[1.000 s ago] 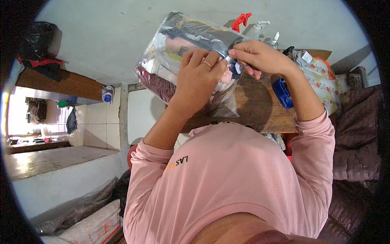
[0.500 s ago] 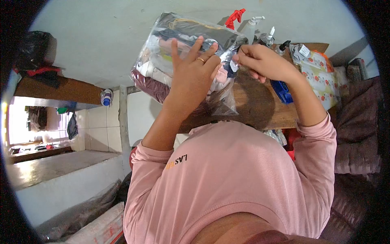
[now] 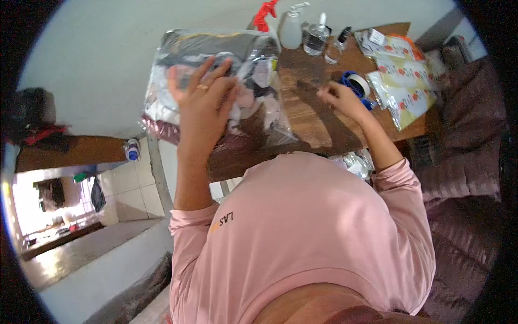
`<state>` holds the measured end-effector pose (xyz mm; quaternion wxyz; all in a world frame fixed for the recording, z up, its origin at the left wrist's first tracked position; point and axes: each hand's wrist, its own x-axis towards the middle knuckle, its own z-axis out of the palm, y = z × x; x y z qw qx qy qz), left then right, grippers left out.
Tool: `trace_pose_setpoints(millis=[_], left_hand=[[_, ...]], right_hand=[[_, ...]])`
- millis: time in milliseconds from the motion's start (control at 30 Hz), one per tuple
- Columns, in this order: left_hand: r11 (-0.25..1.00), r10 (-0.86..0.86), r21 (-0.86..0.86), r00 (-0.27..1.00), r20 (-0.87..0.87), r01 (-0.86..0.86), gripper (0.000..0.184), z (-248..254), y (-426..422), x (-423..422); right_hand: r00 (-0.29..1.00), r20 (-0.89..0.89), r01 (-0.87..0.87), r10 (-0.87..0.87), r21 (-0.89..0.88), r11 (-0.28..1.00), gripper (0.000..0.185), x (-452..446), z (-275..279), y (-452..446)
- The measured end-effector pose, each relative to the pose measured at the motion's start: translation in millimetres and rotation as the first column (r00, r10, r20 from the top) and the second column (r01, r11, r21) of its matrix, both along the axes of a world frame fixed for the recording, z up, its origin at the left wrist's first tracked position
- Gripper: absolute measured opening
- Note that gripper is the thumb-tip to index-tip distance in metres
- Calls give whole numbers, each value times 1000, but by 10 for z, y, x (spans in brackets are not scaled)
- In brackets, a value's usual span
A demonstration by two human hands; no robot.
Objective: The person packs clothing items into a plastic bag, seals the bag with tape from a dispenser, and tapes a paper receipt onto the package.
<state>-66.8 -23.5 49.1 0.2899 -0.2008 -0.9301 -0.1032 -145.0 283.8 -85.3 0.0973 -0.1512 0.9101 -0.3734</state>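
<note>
A clear plastic bag (image 3: 270, 116) packed with folded clothes lies on the wooden table (image 3: 302, 127). Spread over its top is my left hand (image 3: 208, 100), fingers apart, slightly blurred, with a ring on one finger. To the right of the bag, apart from it, my right hand (image 3: 342, 101) has its fingers curled inward. Whether something small is pinched in them I cannot make out. Just beyond that hand sits a blue tape dispenser (image 3: 369, 102) with a pale roll of tape (image 3: 359, 83).
Behind the bag stand a red-topped sprayer (image 3: 264, 15), a pump bottle (image 3: 291, 32) and small clear bottles (image 3: 314, 42), (image 3: 334, 51) near the wall. Patterned packets (image 3: 404, 81) cover the table's right end. Dark fabric (image 3: 464, 146) hangs at the right.
My right hand has left the bag's right edge and moved to beside the tape dispenser. My left hand stays on the bag, which lies flatter and further left in view.
</note>
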Motion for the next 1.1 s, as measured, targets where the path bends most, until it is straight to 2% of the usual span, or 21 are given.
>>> trace_pose_setpoints(millis=[33, 67, 100, 133, 167, 200, 233, 300, 367, 400, 433, 500, 567, 633, 733, 833, 867, 967, 1000, 1067, 1100], left_hand=[[1000, 16, 16, 999, -42, -15, 11, 10, -3, 16], [999, 36, 32, 996, -83, -33, 11, 15, -15, 28], [997, 60, 49, 991, -123, -55, 12, 21, 14, 49], [997, 55, 66, 981, -186, -43, 13, 55, 93, 81], [996, 52, 81, 967, -249, -33, 13, 114, 186, 116], [995, 53, 96, 950, -309, -25, 14, 163, 283, 147], [993, -16, 107, 958, -286, 48, 15, 199, 402, 174], [974, -149, 132, 958, -246, 185, 16, 230, 714, 211], [898, -389, 177, 915, -108, 403, 16, -8, 1023, 42], [870, -430, 259, 903, -15, 419, 16, -239, 1237, -73], [839, -474, 341, 878, 74, 424, 17, -545, 1452, -201], [797, -508, 486, 833, 217, 360, 23, -1304, 1757, -468], [674, -565, 737, 680, 467, 55, 34, -2062, 2042, -609], [662, -592, 749, 629, 503, 24, 38, -2667, 2261, -766], [712, -599, 700, 577, 556, 64, 39, -2933, 2536, -890], [787, -526, 610, 619, 584, 93, 37, -2906, 2652, -894], [810, -501, 575, 640, 583, 111, 37, -2882, 2660, -920], [889, -389, 452, 649, 653, 78, 32, -2791, 2677, -915], [913, -343, 405, 641, 687, 54, 29, -2748, 2678, -899], [871, -407, 481, 700, 587, 103, 31, -2846, 2671, -896], [847, -434, 515, 727, 532, 130, 32, -2880, 2661, -907]], right_hand=[[991, -10, 135, -136, -86, 987, 30, -59, -222, 318], [915, -304, 264, -266, -46, 963, 27, -101, -398, 626], [881, -175, 411, -440, -180, 894, 26, -81, -479, 896], [792, -205, 552, -575, -159, 818, 28, -107, -752, 1246], [788, -121, 577, -604, -198, 792, 34, -31, -792, 1421], [791, -36, 593, -611, -201, 780, 39, 4, -982, 1612], [790, 49, 606, -611, -204, 769, 45, 34, -1211, 1732], [809, 73, 587, -583, -159, 794, 52, 75, -1471, 1759], [820, 122, 571, -559, -120, 812, 56, 109, -1520, 1730], [820, 158, 567, -550, -103, 817, 57, 145, -1484, 1667], [819, 193, 563, -540, -86, 822, 59, 186, -1461, 1596], [791, 259, 603, -554, -179, 778, 55, 252, -1541, 1461], [796, 337, 589, -502, -247, 769, 52, 250, -1380, 1354], [801, 352, 588, -484, -313, 745, 46, 183, -1365, 1284], [818, 402, 567, -412, -438, 698, 37, 48, -1471, 1230], [746, 341, 656, -572, -233, 718, 31, 38, -1366, 1161], [813, 85, 576, -576, -265, 774, 27, 25, -1525, 1182], [731, -182, 572, -658, -362, 736, 29, 142, -1307, 1049], [763, -56, 580, -644, -382, 720, 29, 216, -1168, 1037], [794, 196, 599, -576, -416, 684, 30, 419, -913, 1005], [796, 231, 603, -559, -372, 705, 30, 551, -983, 1030]])
